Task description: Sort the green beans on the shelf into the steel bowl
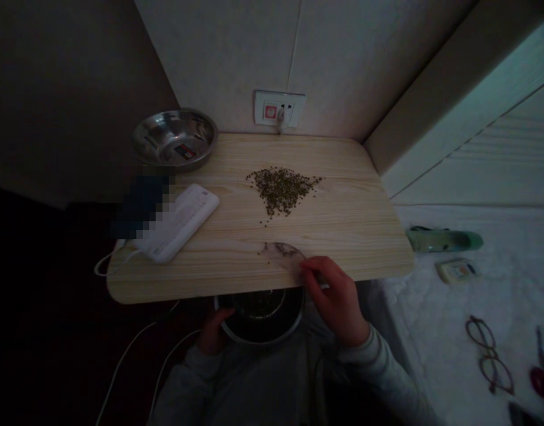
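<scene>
A loose pile of small greenish-brown beans (pixel 281 188) lies on the wooden tabletop (pixel 343 236), with a few strays nearer the front edge. My right hand (pixel 336 296) is over that edge, its thumb and fingers pinched on a clear, thin, rounded piece (pixel 281 255) that is blurred; its exact kind cannot be made out. Several beans are beside this piece. Below the table edge, my left hand (pixel 213 332) grips the left rim of a dark bowl (pixel 249 332) with a pale rim, thumb over the top. The table hides the bowl's far part.
A steel basin (pixel 177 139) stands at the back left. In front of it are a white power bank (pixel 178 222) with a cable and a pixelated dark object (pixel 143 204). A wall socket (pixel 279 109) holds a plug. Glasses (pixel 489 355) and a green tube-like thing (pixel 444 240) lie on the bed.
</scene>
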Available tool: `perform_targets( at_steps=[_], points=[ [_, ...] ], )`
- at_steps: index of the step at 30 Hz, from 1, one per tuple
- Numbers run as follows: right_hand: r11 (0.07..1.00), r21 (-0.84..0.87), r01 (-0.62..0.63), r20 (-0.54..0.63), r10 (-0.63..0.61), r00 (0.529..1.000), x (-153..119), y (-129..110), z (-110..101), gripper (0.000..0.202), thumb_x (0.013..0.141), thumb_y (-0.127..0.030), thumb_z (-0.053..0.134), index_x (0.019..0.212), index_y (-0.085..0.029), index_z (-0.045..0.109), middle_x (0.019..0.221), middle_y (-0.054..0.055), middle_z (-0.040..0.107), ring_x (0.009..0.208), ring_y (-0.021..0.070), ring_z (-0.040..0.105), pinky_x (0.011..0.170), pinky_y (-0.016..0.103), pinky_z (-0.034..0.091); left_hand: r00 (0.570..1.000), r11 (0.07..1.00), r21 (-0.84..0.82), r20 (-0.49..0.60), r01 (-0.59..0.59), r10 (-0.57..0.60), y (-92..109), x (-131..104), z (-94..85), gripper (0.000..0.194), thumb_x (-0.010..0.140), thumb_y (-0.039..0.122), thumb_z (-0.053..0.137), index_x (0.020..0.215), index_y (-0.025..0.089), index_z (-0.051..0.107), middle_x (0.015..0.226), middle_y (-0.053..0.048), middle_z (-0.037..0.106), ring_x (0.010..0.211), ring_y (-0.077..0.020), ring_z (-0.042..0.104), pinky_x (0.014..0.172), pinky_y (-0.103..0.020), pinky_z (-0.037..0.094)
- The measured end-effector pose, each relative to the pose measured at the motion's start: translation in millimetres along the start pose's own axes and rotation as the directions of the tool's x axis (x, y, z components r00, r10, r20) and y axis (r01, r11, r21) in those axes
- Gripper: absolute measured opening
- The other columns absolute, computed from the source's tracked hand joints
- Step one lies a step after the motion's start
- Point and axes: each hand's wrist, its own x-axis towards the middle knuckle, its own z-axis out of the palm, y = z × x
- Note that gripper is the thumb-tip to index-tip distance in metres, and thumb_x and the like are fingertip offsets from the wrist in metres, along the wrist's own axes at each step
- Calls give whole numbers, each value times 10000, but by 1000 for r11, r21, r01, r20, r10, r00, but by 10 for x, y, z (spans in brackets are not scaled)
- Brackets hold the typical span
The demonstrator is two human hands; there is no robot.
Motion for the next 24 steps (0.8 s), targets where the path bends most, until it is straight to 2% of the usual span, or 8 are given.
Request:
perform_targets(
  at_steps=[2, 4, 6, 8, 12, 14, 18, 24],
  points=[
    [1000, -18, -16, -17, 16, 1000, 2, 10, -2, 140, 764, -120, 464, 859, -190, 538, 795, 23, 574, 744, 112, 536, 674, 232, 448, 996, 994, 66, -9, -83, 83, 16, -17, 27, 232, 351, 42, 636, 472, 240, 643, 623, -16, 661, 920, -301, 544, 935, -372, 298],
    [1000, -21, -17, -29, 16, 999, -5, 20, -5, 145, 764, -123, 464, 866, -195, 538, 795, 22, 573, 744, 114, 536, 672, 236, 451, 999, 997, 64, 19, -47, 45, 36, -14, 72, 93, 448, 145, 620, 489, 224, 645, 606, -37, 661, 866, -303, 568, 882, -417, 346],
    [1000, -10, -5, -33, 5, 999, -16, 26, -3, 147, 765, -125, 463, 868, -198, 538, 801, 23, 575, 752, 117, 538, 671, 239, 454, 998, 999, 33, 60, 19, -21, 57, 9, 103, 75, 519, 216, 584, 519, 207, 658, 609, -56, 666, 815, -299, 587, 825, -435, 389],
    [1000, 1, 7, -25, -7, 1000, -23, 30, 11, 143, 765, -125, 463, 861, -196, 541, 808, 27, 578, 760, 119, 541, 668, 238, 458, 996, 999, 38, 86, 25, -28, 76, 46, 92, 63, 481, 194, 606, 510, 210, 659, 643, -56, 678, 790, -292, 592, 814, -419, 402],
    [1000, 11, 1, 0, -1, 1000, -10, 34, 68, 146, 771, -129, 452, 863, -197, 543, 815, 33, 581, 764, 123, 544, 664, 241, 465, 994, 975, 211, 101, -65, 44, 77, 119, -10, 266, 296, 12, 644, 423, 244, 623, 633, -27, 683, 820, -301, 581, 884, -400, 361],
    [1000, 10, 3, 0, -3, 1000, 10, 32, 100, 155, 773, -127, 446, 870, -200, 542, 816, 35, 581, 766, 125, 546, 680, 251, 466, 994, 968, 241, 98, -66, 43, 55, 133, -45, 244, 324, 32, 646, 440, 245, 625, 622, -27, 679, 840, -310, 576, 900, -428, 343],
    [999, 25, 34, 11, -35, 999, 55, 15, 149, 166, 770, -117, 445, 877, -197, 542, 832, 40, 582, 792, 128, 545, 713, 261, 460, 995, 979, 193, 87, -66, 50, 38, 110, -75, 217, 371, 58, 636, 495, 236, 639, 689, -24, 690, 881, -307, 568, 898, -422, 352],
    [997, 53, 65, 15, -65, 998, 72, -6, 162, 176, 771, -102, 437, 881, -192, 541, 839, 43, 580, 797, 124, 545, 718, 255, 456, 998, 995, 96, 63, 13, -19, 111, 132, -164, 172, 388, 73, 640, 456, 230, 620, 605, -27, 679, 871, -304, 576, 862, -425, 382]
  ],
)
